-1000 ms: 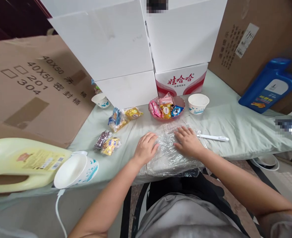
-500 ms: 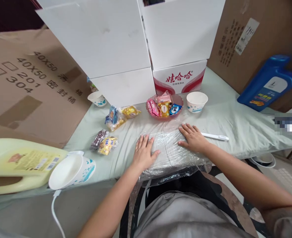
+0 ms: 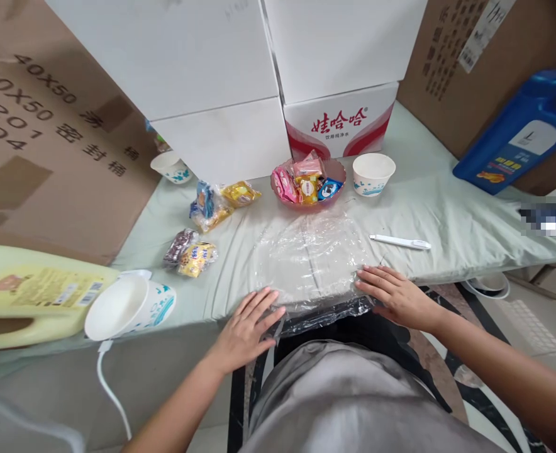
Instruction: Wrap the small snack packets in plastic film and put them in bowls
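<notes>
A sheet of clear plastic film lies on the cloth-covered table, its front edge hanging over the side. My left hand is at the film's near left corner, fingers stretched out and apart. At the near right corner rests my right hand, also open, its fingertips on the film's edge. Neither hand grips anything. Behind the film sits a pink bowl with wrapped snacks in it. To the right of the film lies a white pen-like tool, its exact kind unclear.
A paper cup stands right of the bowl. Wrapped snacks lie at left, near a yellow jug and a tilted paper cup. White boxes rise behind. A blue bottle leans against a brown carton.
Both hands have slid toward me and apart, from the middle of the film to its near corners. The camera view has tipped down slightly.
</notes>
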{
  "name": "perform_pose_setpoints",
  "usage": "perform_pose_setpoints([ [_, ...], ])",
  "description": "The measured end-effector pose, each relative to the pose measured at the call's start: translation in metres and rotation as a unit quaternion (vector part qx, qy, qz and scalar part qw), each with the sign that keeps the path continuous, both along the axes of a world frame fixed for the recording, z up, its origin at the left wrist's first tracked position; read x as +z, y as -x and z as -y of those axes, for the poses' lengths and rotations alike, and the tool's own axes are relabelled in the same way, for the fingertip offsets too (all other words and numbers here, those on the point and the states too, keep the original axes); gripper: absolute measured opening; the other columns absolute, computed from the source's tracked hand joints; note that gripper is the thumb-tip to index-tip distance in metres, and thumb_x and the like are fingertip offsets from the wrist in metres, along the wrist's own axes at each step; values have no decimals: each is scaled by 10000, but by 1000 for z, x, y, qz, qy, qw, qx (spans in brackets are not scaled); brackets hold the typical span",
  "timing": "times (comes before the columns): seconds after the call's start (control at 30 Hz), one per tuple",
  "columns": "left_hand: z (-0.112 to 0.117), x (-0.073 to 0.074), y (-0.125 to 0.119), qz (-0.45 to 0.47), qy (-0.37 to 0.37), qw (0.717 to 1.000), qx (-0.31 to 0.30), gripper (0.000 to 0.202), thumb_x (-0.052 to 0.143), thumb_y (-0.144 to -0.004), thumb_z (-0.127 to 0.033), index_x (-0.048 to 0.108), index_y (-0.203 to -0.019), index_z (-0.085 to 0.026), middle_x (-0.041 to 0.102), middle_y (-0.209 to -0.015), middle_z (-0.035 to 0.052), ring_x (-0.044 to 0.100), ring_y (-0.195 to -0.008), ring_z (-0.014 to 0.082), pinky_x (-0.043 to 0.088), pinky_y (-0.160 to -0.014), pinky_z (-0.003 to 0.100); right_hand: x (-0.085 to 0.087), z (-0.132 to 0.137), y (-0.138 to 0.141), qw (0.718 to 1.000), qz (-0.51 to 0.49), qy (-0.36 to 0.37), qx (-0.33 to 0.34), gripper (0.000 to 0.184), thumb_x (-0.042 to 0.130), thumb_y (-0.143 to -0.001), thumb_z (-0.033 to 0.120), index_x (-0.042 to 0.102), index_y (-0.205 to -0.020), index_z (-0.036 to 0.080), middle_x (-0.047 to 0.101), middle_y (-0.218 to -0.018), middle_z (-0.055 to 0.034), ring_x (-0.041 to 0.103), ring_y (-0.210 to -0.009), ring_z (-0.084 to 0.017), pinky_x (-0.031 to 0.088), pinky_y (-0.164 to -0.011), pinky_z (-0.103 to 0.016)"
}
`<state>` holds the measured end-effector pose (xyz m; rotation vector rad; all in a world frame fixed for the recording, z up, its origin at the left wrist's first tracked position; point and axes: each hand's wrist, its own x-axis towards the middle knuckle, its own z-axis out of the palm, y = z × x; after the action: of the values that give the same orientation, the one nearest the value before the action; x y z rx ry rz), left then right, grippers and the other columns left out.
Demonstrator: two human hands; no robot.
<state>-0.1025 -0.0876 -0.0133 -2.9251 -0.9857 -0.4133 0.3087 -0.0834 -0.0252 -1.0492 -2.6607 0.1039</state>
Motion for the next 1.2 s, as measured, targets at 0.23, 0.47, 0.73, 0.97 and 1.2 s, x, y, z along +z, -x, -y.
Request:
perform_pose_setpoints([
  [0.23, -4, -1, -12, 178, 30, 983, 32, 243, 537, -887, -120, 670, -1060, -227, 684, -1164, 74, 543, -1247, 246, 465, -1025, 447, 1, -3, 7, 996, -88, -19, -29, 333, 459, -960, 204, 603, -1259, 227, 631, -1285, -93, 530, -1251, -255, 452, -1002, -491],
  [0.47, -5, 16, -18, 347, 197, 898, 186, 231, 479, -939, -249, 674, -839, -178, 708, -831, 47, 671, -817, 156, 532, -757, 273, 31, 7, 5, 947, -275, 136, -90, 229, 500, -953, 306, 673, -1079, 224, 687, -1096, -103, 644, -1039, -222, 548, -853, -371],
  [0.73, -67, 27, -41, 372, 148, 807, 434, 201, 550, -838, -376, 624, -853, -190, 649, -653, -13, 619, -561, 137, 481, -592, 241, 31, -58, 50, 833, -433, 212, -270, 283, 475, -914, 414, 607, -1004, 180, 688, -785, -47, 638, -594, -153, 520, -560, -288],
  [0.97, -86, -3, -41, 165, 11, 852, 497, 223, 586, -843, -350, 669, -970, -187, 710, -748, 54, 656, -667, 207, 425, -603, 275, 9, -80, 65, 914, -177, 46, -362, 363, 419, -916, 312, 553, -1221, 169, 711, -856, -97, 680, -753, -249, 501, -626, -339],
  [1.2, -82, -12, -39, 138, -71, 891, 427, 217, 508, -926, -352, 647, -906, -186, 672, -677, 29, 620, -591, 175, 397, -569, 271, 9, -83, 64, 926, -90, -22, -366, 394, 399, -953, 377, 522, -1260, 162, 699, -748, -63, 649, -575, -229, 435, -478, -312],
])
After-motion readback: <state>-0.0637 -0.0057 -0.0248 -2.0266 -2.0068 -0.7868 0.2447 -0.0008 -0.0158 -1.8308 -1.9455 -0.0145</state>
